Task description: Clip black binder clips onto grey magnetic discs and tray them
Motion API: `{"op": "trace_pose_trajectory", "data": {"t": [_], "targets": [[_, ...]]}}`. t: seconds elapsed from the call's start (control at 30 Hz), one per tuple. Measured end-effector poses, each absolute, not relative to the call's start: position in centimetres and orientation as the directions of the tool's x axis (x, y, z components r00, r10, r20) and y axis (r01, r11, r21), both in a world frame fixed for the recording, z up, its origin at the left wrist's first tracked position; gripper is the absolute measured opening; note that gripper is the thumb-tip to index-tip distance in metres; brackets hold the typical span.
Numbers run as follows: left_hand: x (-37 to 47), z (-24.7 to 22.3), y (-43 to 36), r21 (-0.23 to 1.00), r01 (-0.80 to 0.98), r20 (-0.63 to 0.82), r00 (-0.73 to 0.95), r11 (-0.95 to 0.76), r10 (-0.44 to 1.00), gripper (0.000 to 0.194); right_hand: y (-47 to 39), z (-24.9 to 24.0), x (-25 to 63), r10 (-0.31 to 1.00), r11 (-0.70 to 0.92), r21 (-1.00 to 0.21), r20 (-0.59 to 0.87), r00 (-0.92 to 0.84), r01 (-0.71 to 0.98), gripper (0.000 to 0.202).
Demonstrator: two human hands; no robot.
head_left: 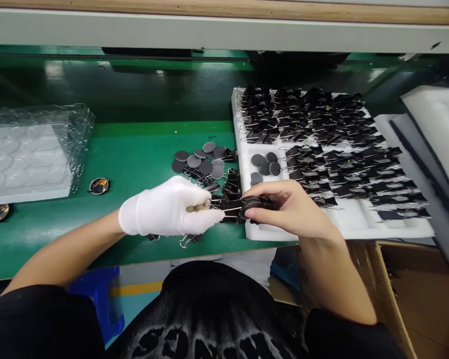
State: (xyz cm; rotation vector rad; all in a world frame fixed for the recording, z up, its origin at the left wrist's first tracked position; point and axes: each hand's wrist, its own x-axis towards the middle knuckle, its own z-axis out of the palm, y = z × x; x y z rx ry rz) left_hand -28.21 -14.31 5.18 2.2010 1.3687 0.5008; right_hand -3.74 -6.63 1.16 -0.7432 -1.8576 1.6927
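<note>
My left hand (172, 207), in a white glove, is closed on the silver wire handles of a black binder clip (230, 205). Bare, my right hand (290, 204) pinches a dark round disc (251, 202) at the clip's right end. The fingers partly cover both things, so I cannot tell how far the clip's jaws are round the disc. Just beyond my hands lies a pile of grey and black discs (205, 167) with loose binder clips (232, 182) among them. More clips (189, 240) lie below my left hand.
A white foam tray (344, 229) at the right holds rows of clips (307, 114) and a few loose discs (264, 163). Stacked clear plastic trays (26, 154) stand at the left, near two small round shiny pieces (99, 186). A cardboard box (422, 294) sits below right.
</note>
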Motion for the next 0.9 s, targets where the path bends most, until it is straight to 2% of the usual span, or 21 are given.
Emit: {"op": "trace_pose_trajectory", "data": {"t": [0.23,0.3,0.37,0.43,0.53,0.6,0.67,0.73,0.77,0.8,0.83,0.9], "targets": [[-28.3,4.5,-14.4,0.613,0.715,-0.024,0.443,-0.337,0.896,0.045,-6.6,1.2,-4.1,0.64,0.063,-0.998,0.02,-0.768,0.027,0.016],[-28.5,4.7,-14.1,0.589,0.733,-0.052,0.453,-0.339,0.89,0.043,-6.8,1.0,-4.0,0.66,0.122,-0.991,0.047,-0.75,0.046,0.017],[-28.6,4.8,-13.8,0.619,0.735,-0.122,0.439,-0.277,0.89,0.039,-7.2,0.8,-3.8,0.717,0.271,-0.96,0.155,-0.679,0.068,0.016],[-28.4,4.8,-13.6,0.736,0.672,-0.237,0.377,-0.088,0.895,0.045,-7.5,0.5,-3.7,0.714,0.489,-0.869,0.35,-0.607,0.074,0.012],[-27.8,4.8,-13.6,0.832,0.52,-0.411,0.347,0.192,0.843,0.063,-7.8,0.2,-3.4,0.522,0.744,-0.667,0.543,-0.658,0.04,0.017],[-27.4,4.9,-13.7,0.829,0.515,-0.433,0.342,0.219,0.834,0.058,-7.8,0.3,-3.2,0.412,0.826,-0.563,0.579,-0.703,0.02,0.019],[-27.1,5.2,-14.0,0.797,0.574,-0.404,0.275,0.188,0.872,0.048,-7.8,0.5,-2.9,0.377,0.868,-0.495,0.613,-0.694,0.035,0.019],[-26.8,5.4,-14.3,0.725,0.67,-0.371,0.183,0.161,0.91,0.041,-8.0,0.8,-2.6,0.443,0.849,-0.517,0.589,-0.676,0.106,0.053],[-26.6,5.5,-14.5,0.684,0.715,-0.357,0.152,0.148,0.922,0.04,-8.1,1.1,-2.4,0.496,0.812,-0.564,0.528,-0.689,0.153,0.067],[-26.5,5.6,-14.7,0.649,0.749,-0.349,0.137,0.134,0.927,0.038,-8.3,1.4,-2.3,0.544,0.76,-0.619,0.439,-0.715,0.198,0.073],[-26.4,5.6,-14.9,0.624,0.772,-0.345,0.138,0.117,0.929,0.037,-8.5,1.7,-2.3,0.579,0.699,-0.674,0.338,-0.742,0.238,0.068],[-26.2,5.4,-15.4,0.599,0.799,-0.344,0.199,0.051,0.918,0.035,-8.9,2.4,-2.1,0.591,0.594,-0.755,0.177,-0.787,0.276,0.046]]}}
